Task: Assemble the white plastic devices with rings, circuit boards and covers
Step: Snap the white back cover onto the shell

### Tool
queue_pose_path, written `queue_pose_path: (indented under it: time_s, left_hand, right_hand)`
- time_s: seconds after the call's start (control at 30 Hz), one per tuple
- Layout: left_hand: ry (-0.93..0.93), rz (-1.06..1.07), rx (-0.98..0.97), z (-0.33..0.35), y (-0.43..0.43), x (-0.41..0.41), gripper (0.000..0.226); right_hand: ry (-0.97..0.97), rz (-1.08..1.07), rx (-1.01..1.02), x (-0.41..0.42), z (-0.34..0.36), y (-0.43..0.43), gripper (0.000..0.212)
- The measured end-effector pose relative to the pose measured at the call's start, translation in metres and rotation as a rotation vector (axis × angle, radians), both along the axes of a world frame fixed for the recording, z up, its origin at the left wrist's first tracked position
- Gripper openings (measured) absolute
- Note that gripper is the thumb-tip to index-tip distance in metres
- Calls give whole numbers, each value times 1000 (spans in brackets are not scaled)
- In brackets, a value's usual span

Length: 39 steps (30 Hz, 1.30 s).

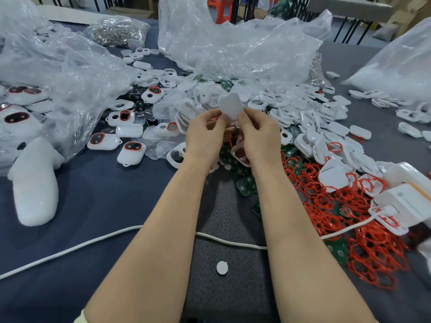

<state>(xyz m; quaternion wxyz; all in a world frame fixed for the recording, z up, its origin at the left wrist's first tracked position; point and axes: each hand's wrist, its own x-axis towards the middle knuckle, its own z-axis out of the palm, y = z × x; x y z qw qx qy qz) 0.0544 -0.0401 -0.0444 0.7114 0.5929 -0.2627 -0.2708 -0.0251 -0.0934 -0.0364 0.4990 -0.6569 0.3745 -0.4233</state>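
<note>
We see the left hand (205,134) and the right hand (260,136) each pinching an edge of a white cover (231,105), held up above the heap of shells (291,113) in mid-table. Something red and dark shows between the palms below it; we cannot tell what.

Only fingertips hold the cover, at its lower edges, so we judge it could slip and vanish among look-alike white parts. Pressed on askew, it might trap a ring or fail to snap shut. The cable (93,241) passes under both forearms and runs to the box (405,201); a dragged arm could tug that box into the rings (349,217).

The left bag (58,66) lies open and holds finished devices (17,117) with red-rimmed windows; more lie outside it. The middle bag (233,43) is crumpled, with shells at its mouth. The right bag (401,66) is full of something white we cannot make out. The small bag (119,31) holds metal bits. Boards (245,185) and rings lie loose, in no container.
</note>
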Motion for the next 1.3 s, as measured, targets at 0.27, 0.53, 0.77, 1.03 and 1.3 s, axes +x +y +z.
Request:
queue_pose_path:
  time_s: [0.27, 0.53, 0.77, 1.03, 1.3]
  left_hand:
    - [87, 73, -52, 6, 4, 5, 38]
    - [42, -4, 11, 2, -1, 5, 18]
    - [23, -86, -68, 2, -3, -1, 11]
    - [-40, -93, -113, -1, 0, -1, 7]
    - [-63, -44, -86, -2, -1, -4, 9]
  right_hand:
    - [182, 53, -324, 0, 1, 3, 26]
    - [-80, 32, 88, -3, 1, -3, 33]
    - [-95, 100, 147, -5, 1, -7, 16]
    - [-272, 123, 292, -1, 4, -4, 10]
    - [-238, 89, 245, 3, -1, 0, 10]
